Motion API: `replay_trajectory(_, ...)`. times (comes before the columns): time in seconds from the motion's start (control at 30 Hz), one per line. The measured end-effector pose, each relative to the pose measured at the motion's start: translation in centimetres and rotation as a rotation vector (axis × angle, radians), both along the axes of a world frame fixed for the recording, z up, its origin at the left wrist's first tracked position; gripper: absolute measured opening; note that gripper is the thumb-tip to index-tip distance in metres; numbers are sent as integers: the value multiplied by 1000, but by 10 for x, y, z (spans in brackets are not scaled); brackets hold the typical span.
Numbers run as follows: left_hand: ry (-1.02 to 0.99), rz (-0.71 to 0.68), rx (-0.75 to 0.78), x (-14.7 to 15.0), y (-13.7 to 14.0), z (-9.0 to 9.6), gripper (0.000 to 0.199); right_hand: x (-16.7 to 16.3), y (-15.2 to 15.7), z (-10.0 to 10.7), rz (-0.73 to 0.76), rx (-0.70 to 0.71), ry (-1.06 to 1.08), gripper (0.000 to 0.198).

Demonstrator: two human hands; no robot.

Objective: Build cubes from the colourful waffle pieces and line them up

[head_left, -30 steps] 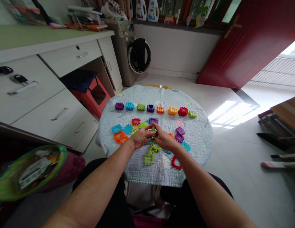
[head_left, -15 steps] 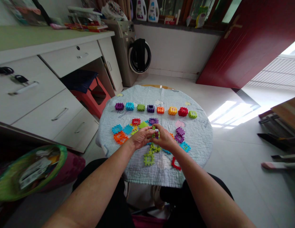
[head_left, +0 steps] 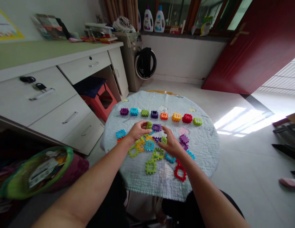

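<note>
Clock positions are taken from the middle of the table, twelve at the far edge. Finished: eight joined blocks stand in a spaced row on the cloth point(head_left: 137, 185) from ten to two o'clock, beginning with a purple block point(head_left: 124, 111) and ending with a lime block point(head_left: 197, 121). In hand: the left hand point(head_left: 138, 130), toward eleven, grips a small green block point(head_left: 149, 125) between thumb and fingers; whether all its faces are fitted cannot be told. The right hand point(head_left: 173, 144), toward three, is spread wide and appears to hold nothing. Outstanding: many flat panels lie loose, including a blue panel point(head_left: 149, 145) near centre, a green frame point(head_left: 150, 167) toward seven and a red frame point(head_left: 176, 172) toward five. By judgement, the greater share is assembled; an exact count of loose panels is not possible.
</note>
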State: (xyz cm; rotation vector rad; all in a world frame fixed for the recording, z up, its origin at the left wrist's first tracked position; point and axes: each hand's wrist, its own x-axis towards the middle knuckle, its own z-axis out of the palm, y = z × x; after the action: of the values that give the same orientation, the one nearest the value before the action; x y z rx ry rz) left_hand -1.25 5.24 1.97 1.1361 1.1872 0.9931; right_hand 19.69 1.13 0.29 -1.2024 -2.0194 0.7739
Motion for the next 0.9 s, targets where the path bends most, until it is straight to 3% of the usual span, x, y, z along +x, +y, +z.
replay_trajectory(0.1, 433, 35, 171, -23, 43, 6, 60, 2, 0, 4, -12, -19, -31, 76)
replay_trajectory(0.2, 924, -63, 321, -37, 84, 14, 55, 2, -1, 7, 13, -34, -61, 72)
replay_trajectory(0.33, 1287, -243, 368, -36, 123, 17, 58, 5, 0, 7, 31, -59, -95, 66)
replay_trajectory(0.6, 1424, -388, 337, -21, 163, -1, 57, 11, 2, 6, 5, -105, -97, 65)
replay_trajectory(0.9, 1440, -452, 304, -17, 176, -10, 55, 11, 3, 6, -4, -119, -96, 66)
